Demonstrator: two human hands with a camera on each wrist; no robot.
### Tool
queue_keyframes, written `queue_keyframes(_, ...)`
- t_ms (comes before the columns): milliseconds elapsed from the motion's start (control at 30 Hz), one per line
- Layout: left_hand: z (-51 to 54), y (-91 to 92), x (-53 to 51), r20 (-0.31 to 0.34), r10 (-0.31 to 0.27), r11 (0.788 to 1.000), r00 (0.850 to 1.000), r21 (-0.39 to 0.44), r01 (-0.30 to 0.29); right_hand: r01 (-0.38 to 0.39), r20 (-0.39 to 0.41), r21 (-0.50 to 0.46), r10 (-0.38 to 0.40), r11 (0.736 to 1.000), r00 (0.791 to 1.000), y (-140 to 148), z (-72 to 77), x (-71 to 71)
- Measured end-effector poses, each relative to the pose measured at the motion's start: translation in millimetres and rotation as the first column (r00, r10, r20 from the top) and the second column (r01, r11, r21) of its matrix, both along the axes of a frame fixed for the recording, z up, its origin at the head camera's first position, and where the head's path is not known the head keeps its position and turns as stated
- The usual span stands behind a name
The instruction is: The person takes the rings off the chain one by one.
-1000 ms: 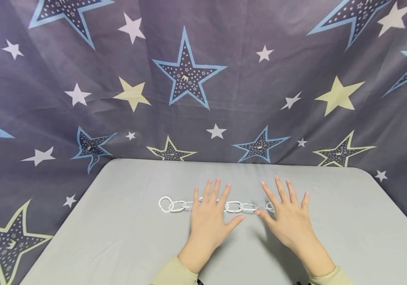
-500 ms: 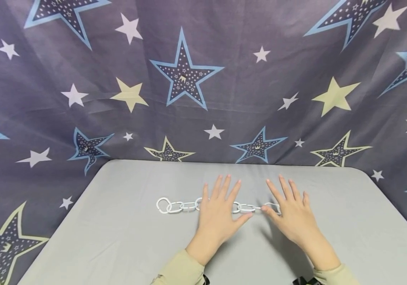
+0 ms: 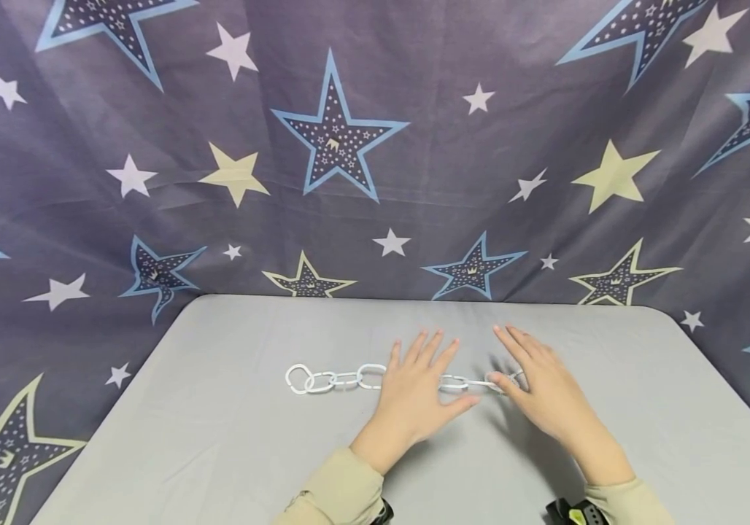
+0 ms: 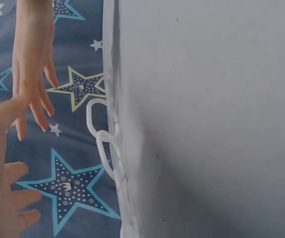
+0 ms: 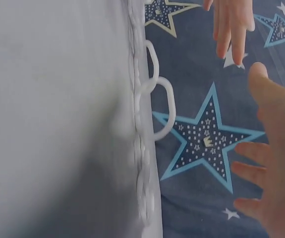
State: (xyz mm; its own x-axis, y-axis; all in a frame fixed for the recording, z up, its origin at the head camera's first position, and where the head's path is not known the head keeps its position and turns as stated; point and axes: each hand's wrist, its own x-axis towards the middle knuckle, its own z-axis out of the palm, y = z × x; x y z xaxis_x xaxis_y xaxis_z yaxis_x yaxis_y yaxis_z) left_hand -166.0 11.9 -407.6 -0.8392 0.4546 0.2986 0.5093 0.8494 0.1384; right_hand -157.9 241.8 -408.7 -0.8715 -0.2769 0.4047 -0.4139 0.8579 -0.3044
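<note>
A white plastic chain (image 3: 345, 378) lies from left to right across the grey table, its middle links hidden by my left hand (image 3: 411, 397). That hand hovers over it, palm down with fingers spread. My right hand (image 3: 546, 394) is above the chain's right end, fingers closer together and thumb held apart. Both wrist views show a gap between the hands and the links: in the left wrist view the chain (image 4: 102, 148) stands clear of the left hand (image 4: 3, 183), and in the right wrist view the chain (image 5: 169, 106) is apart from the right hand (image 5: 281, 158).
The grey tabletop (image 3: 217, 452) has rounded back corners. Behind it hangs a dark purple-grey cloth (image 3: 414, 168) printed with stars, which also shows at both sides. Dark straps are visible at both wrists by the sleeves (image 3: 342, 488).
My left hand has shifted to the right along the chain, uncovering links on its left side. My right hand has moved slightly right and turned, its fingers drawing closer together.
</note>
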Motion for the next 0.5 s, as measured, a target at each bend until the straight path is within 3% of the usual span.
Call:
queue_keyframes(167, -2.2, 5.1, -2.9, -0.017, -0.037, 0.999, 0.999, 0.031, 0.038, -0.019, -0.061, -0.04, 0.017, 0.999, 0.998, 10, -1.1, -3.7)
queue_keyframes(500, -4.3, 13.8, -8.2, -0.02, -0.106, 0.994, 0.994, 0.015, 0.106, -0.019, -0.089, -0.089, 0.011, 0.996, 0.996, 26, -1.4, -5.3)
